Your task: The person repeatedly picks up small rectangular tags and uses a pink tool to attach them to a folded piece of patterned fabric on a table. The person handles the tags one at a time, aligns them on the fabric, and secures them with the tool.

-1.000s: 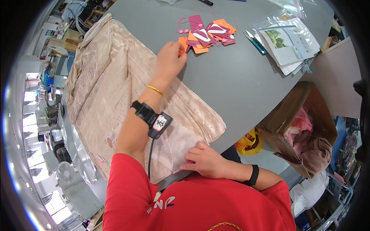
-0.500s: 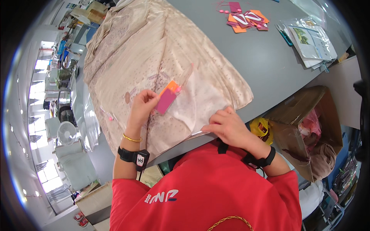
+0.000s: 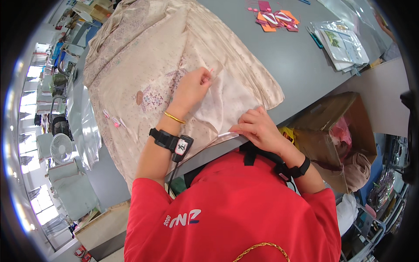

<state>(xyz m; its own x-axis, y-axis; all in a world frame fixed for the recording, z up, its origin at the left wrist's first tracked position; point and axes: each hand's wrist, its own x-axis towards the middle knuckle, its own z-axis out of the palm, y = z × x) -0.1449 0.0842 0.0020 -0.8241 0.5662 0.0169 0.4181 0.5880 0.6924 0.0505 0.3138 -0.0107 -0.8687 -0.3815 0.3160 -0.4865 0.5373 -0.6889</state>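
Note:
A beige patterned garment [image 3: 148,56] of shiny cloth lies spread over the grey table, with small flowers printed on it. One part is turned back and shows a pale inner side [image 3: 231,94]. My left hand [image 3: 192,89] is closed at the upper corner of this fold, thumb and fingers pinched on the cloth; a small pink spot shows just past the fingertips. At the near edge, my right hand [image 3: 257,129] pinches the garment's hem. The orange and magenta hang tag is out of sight. Small pink pieces [image 3: 116,122] lie on the cloth at the left.
A pile of orange and magenta tags [image 3: 277,19] lies on the grey table [image 3: 262,48] at the far side. Right of it are plastic-wrapped papers [image 3: 342,46] and a green cutter [image 3: 315,38]. An open cardboard box [image 3: 314,126] with cloth inside stands at the right.
My left hand has moved up and right to the fold's upper corner. The hang tag it held has gone from view. My right hand stays at the hem.

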